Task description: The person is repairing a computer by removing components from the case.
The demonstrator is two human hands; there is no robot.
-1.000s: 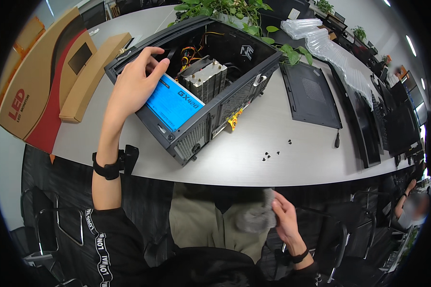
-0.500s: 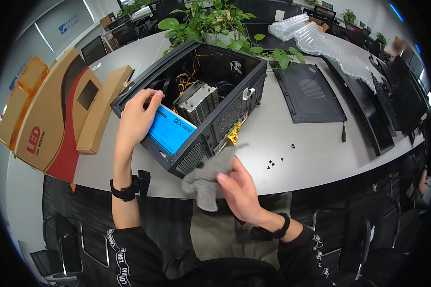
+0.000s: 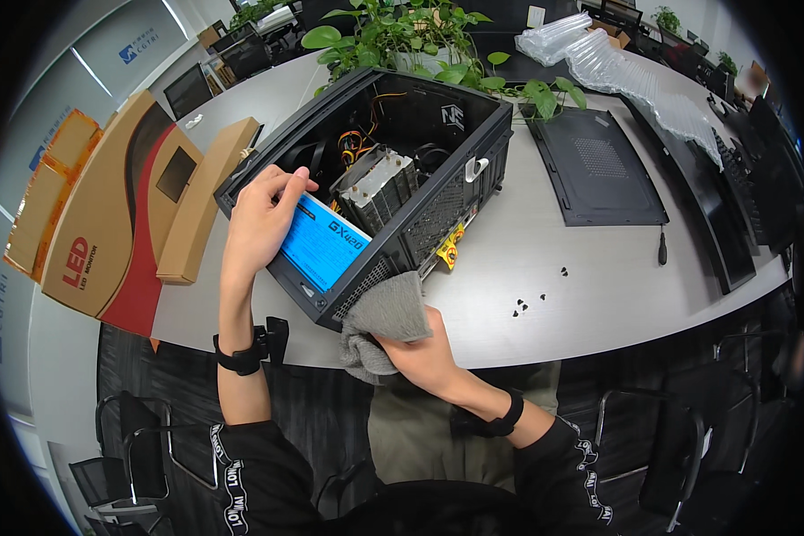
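Note:
A black open computer case [image 3: 460, 192] lies on the table in front of me, with its inside facing up. In its near left corner sits a blue-labelled power supply [image 3: 328, 246], beside a metal heatsink cooler [image 3: 380, 183]. My left hand [image 3: 266, 219] lies over the case's left edge at the power supply, fingers bent around it; the fingertips are partly hidden. At the near corner, my right hand [image 3: 420, 353] is closed on a grey cloth [image 3: 389, 313]. The cloth lies against the perforated rear panel, covering part of it. A yellow tag [image 3: 449, 248] hangs from the case's right side.
Right of the case lie a black side panel [image 3: 594, 170], a screwdriver [image 3: 662, 246] and several small screws [image 3: 523, 306]. A monitor carton [image 3: 107, 223] and a long brown box [image 3: 207, 201] stand left. A leafy plant [image 3: 402, 40] and bubble wrap [image 3: 616, 80] are behind.
My right hand has turned and brought the cloth up against the case's near corner. The left hand keeps its place on the case. The whole view has shifted slightly.

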